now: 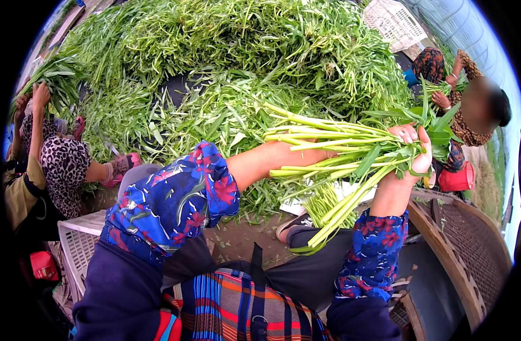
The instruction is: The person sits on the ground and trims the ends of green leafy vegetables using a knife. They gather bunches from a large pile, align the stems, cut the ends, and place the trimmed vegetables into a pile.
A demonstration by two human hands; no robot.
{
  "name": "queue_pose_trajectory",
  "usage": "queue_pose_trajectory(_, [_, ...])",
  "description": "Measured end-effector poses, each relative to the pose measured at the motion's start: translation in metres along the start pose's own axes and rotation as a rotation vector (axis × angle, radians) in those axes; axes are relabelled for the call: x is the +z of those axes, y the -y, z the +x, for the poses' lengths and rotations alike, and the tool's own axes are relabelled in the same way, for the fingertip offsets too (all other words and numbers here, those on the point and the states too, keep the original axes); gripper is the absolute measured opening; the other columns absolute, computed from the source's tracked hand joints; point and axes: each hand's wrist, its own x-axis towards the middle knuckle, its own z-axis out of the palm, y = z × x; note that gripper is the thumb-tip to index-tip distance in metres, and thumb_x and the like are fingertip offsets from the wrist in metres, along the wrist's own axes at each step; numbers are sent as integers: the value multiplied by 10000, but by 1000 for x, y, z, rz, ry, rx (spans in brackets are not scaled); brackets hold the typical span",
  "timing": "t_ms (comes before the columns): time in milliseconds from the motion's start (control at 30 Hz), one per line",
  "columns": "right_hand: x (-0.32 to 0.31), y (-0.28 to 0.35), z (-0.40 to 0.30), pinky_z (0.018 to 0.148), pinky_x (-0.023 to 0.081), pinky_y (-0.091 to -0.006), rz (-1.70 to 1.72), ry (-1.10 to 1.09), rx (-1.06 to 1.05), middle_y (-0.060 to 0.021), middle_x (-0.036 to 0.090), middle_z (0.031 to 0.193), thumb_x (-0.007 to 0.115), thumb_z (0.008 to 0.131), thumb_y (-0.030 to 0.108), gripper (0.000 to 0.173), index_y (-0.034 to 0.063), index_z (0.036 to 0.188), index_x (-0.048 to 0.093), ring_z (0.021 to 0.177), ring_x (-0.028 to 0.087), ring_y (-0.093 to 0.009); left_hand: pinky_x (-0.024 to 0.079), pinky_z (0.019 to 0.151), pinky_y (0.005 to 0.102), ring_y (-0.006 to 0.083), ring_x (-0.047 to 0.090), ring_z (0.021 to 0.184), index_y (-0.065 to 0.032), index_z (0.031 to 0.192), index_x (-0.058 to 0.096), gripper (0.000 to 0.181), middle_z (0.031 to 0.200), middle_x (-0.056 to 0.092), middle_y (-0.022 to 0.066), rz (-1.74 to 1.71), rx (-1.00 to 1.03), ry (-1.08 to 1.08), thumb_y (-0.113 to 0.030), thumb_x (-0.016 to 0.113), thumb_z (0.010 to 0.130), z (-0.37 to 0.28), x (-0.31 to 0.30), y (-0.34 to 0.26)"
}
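Note:
My right hand (pixel 415 151) grips a loose bunch of water spinach (pixel 341 138) close to its leafy end. The pale green cut stems fan out to the left, some drooping downward. My left hand (pixel 318 154) reaches under these stems from the left; its fingers are hidden behind them, so its grasp cannot be made out. Below the held bunch, a bundle of stems (pixel 326 206) with their ends lined up rests by my dark shoe (pixel 295 225), on something white.
A large heap of water spinach (pixel 243 47) spreads ahead. A woven basket (pixel 464 230) stands at right, near a red bucket (pixel 456 177). White plastic crates (pixel 79 245) are at left and far right. Co-workers sit on both sides, each with greens in their hands (pixel 41 96).

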Motion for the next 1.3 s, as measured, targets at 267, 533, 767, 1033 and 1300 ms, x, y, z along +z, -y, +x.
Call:
queue_pose_trajectory(267, [-15, 43, -14, 622, 364, -285, 37, 57, -136, -24, 406, 594, 477, 798, 142, 195, 75, 634, 396, 590, 411, -154, 459, 684, 438, 327, 580, 796, -51, 832, 592, 150, 781, 598, 135, 1164, -143, -167, -186, 566, 772, -12, -53, 10])
queue_pose_trajectory(533, [-6, 30, -11, 626, 349, -286, 33, 55, -26, -17, 396, 590, 464, 823, 146, 210, 73, 638, 397, 568, 383, -146, 472, 727, 379, 314, 572, 864, -54, 946, 610, 220, 871, 601, 140, 1094, 146, -530, -214, 559, 805, -10, -66, -29])
queue_pose_trajectory(767, [24, 1, -8, 627, 345, -275, 33, 152, 232, -11, 414, 650, 425, 867, 186, 213, -11, 907, 495, 564, 382, -119, 322, 993, 345, 250, 464, 1141, 46, 1179, 486, 802, 1184, 521, 172, 116, -192, -9, -627, 183, 864, 11, -50, -2])
queue_pose_trajectory(1033, [13, -8, 13, 578, 388, -297, -164, -218, -19, -22, 419, 566, 489, 808, 208, 246, 76, 615, 415, 537, 434, -168, 462, 782, 319, 192, 574, 909, 2, 1172, 488, 1026, 994, 600, 129, -642, -495, 421, -810, 92, 687, -2, -17, 4])
queue_pose_trajectory(1300, [3, -22, 29, 641, 389, -321, -381, -386, -144, -22, 427, 573, 491, 804, 194, 222, 90, 624, 415, 547, 428, -174, 470, 795, 345, 216, 594, 898, -1, 1254, 298, 703, 1086, 520, 137, -601, -263, 590, -342, 667, 763, -7, -14, -6])
